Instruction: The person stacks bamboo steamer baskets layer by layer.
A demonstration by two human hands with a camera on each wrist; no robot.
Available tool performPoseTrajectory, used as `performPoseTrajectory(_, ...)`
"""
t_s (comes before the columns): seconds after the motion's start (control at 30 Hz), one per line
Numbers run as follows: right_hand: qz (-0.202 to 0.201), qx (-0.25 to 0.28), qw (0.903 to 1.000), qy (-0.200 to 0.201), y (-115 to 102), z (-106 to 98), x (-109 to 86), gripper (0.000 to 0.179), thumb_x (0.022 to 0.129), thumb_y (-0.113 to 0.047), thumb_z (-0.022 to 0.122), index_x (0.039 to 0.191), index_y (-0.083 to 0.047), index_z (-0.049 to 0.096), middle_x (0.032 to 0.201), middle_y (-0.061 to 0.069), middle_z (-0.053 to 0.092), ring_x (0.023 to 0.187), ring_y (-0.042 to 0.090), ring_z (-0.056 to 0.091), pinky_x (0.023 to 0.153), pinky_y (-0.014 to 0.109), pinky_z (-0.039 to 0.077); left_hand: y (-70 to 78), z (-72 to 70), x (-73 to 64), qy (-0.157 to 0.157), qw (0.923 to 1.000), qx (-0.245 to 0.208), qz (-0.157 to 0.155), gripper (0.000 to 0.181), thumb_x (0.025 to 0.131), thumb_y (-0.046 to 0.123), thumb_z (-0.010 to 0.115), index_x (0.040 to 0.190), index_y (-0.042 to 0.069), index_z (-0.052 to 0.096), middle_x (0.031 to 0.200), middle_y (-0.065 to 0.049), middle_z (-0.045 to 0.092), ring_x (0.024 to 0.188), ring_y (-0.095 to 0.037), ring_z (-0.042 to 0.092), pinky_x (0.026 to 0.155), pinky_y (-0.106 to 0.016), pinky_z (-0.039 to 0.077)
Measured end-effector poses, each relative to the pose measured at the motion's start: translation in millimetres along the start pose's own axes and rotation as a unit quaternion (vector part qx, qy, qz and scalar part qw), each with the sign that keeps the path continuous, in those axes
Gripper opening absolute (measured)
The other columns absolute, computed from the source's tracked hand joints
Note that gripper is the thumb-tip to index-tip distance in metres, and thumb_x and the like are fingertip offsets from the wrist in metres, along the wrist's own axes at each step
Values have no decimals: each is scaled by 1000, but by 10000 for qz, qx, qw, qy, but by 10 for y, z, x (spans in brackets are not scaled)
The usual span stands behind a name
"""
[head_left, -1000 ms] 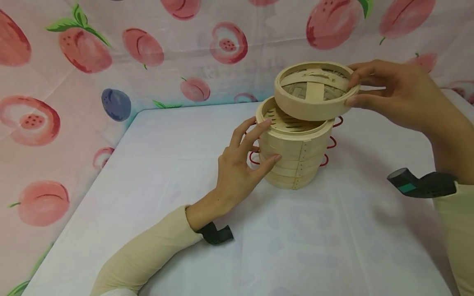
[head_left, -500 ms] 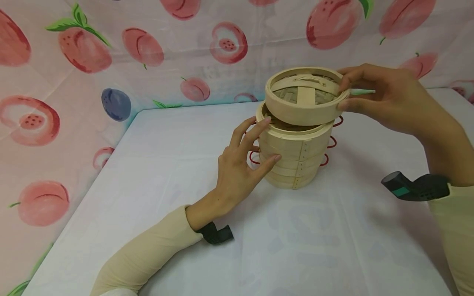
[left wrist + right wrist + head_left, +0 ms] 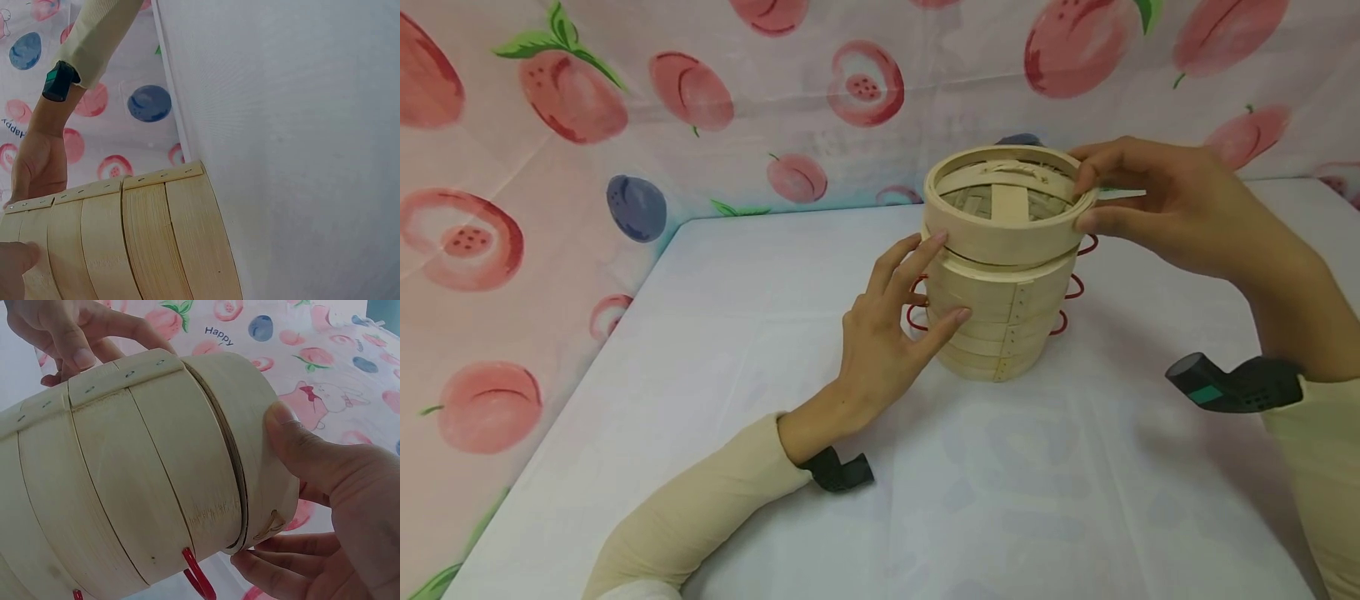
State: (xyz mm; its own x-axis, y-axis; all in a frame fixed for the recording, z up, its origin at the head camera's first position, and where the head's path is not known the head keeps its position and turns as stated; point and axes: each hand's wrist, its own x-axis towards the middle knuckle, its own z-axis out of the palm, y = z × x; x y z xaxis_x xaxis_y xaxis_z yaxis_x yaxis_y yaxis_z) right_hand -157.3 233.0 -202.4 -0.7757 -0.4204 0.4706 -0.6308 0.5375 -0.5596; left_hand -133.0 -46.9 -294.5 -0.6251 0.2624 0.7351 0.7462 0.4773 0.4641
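Observation:
A round bamboo steamer [image 3: 981,304] stands upright on the table, its tiers stacked and red cord loops [image 3: 1075,286] on its sides. At its left side my left hand [image 3: 880,346] holds the upper tier, thumb in front and fingers spread toward the rim. My right hand [image 3: 1187,208] pinches the right edge of the woven bamboo lid [image 3: 1009,242], thumb outside. The lid rests on the top rim, slightly tilted; in the right wrist view a thin dark gap shows between the lid [image 3: 253,419] and the tier below. The steamer's inside is hidden.
A white cloth [image 3: 760,317] covers the table under the steamer. Behind and to the left hangs a fruit-print cloth [image 3: 737,158]. Black wrist cameras are strapped on the left wrist [image 3: 842,472] and the right wrist [image 3: 1232,383].
My right hand has moved the lid left and down onto the steamer, covering the slatted tier that showed before. My left hand has stayed in place.

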Motion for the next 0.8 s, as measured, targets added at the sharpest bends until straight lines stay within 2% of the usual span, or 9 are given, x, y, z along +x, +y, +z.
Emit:
performPoseTrajectory(0.17,-117,-145,9998,-52,-16,11,3,29,79,7,73,103,-2,60,129,7,56,112,9,57,80,11,46,-11,0,-9,7,9999,-98,43,67,85,29,74,143,22,40,141,-2,42,82,-13,66,66,-35,51)
performPoseTrajectory(0.5,-71,-225,9996,-155,-25,27,3,31,78,4,75,104,-5,60,131,5,54,115,12,56,80,11,46,-12,-4,-13,23,9999,-113,99,71,85,28,74,144,23,35,141,0,42,82,-13,67,66,-35,52)
performPoseTrajectory(0.8,-443,-187,9985,-247,-32,9,-8,37,73,12,75,104,-2,60,130,5,54,115,11,55,81,13,46,-6,-2,-2,63,9996,-184,220,72,85,27,74,144,21,34,140,-1,42,83,-14,66,71,-36,53)
